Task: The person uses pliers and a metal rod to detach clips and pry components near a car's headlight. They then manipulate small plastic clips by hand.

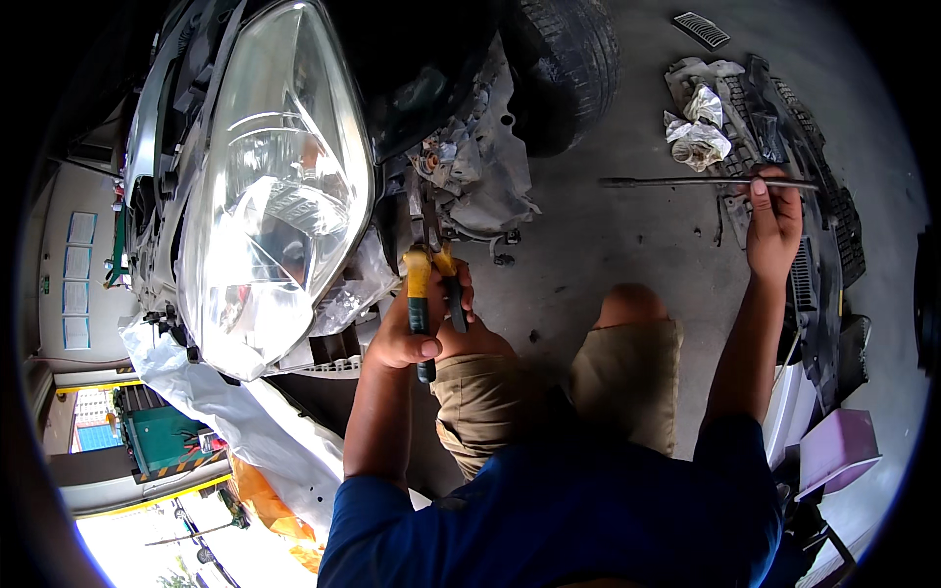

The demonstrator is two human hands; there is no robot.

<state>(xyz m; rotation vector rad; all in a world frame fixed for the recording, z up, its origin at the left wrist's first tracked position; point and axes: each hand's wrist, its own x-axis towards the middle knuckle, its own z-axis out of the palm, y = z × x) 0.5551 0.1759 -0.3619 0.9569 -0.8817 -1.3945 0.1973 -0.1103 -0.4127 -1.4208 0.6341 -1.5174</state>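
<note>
Your left hand [417, 333] is clenched around the pliers [423, 299], whose yellow handles stand nearly upright, nose pointing up into the car's parts beside the headlight [265, 186]. Your right hand [774, 230] grasps a long metal rod [686, 182], which lies level, running leftward above the concrete floor [608, 245].

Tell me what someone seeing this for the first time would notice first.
The big clear headlight of a partly stripped car front fills the upper left, with bare mechanical parts beside it. Just below those parts, the left hand grips yellow-and-dark-handled pliers. At upper right, the right hand holds a long thin metal rod over the concrete floor, near crumpled rags and black plastic trim pieces.
</note>
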